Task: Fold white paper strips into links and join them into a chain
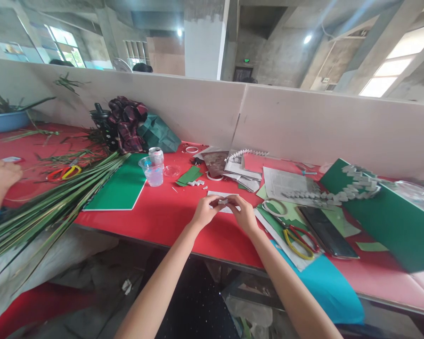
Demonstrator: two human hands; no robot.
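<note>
Both my hands meet above the red table (155, 226) near its front edge. My left hand (207, 210) and my right hand (243, 212) pinch a small folded piece of white paper (223, 202) between their fingertips. Its exact shape is partly hidden by the fingers. Beneath them lies a printed white sheet (229, 209). Just beyond, several small folded white pieces (196, 183) rest beside dark green paper strips (188, 175). A chain of interlocked folded paper (356, 188) curves over the green box-like board at the right.
Scissors with red and yellow handles (300, 240), a white tape roll (274, 207) and a black phone (327, 233) lie at the right. Leftward are a plastic cup of water (151, 172), a can (156, 155), a green notebook (116, 188), long leaves (63, 202) and another person's hand (2, 181).
</note>
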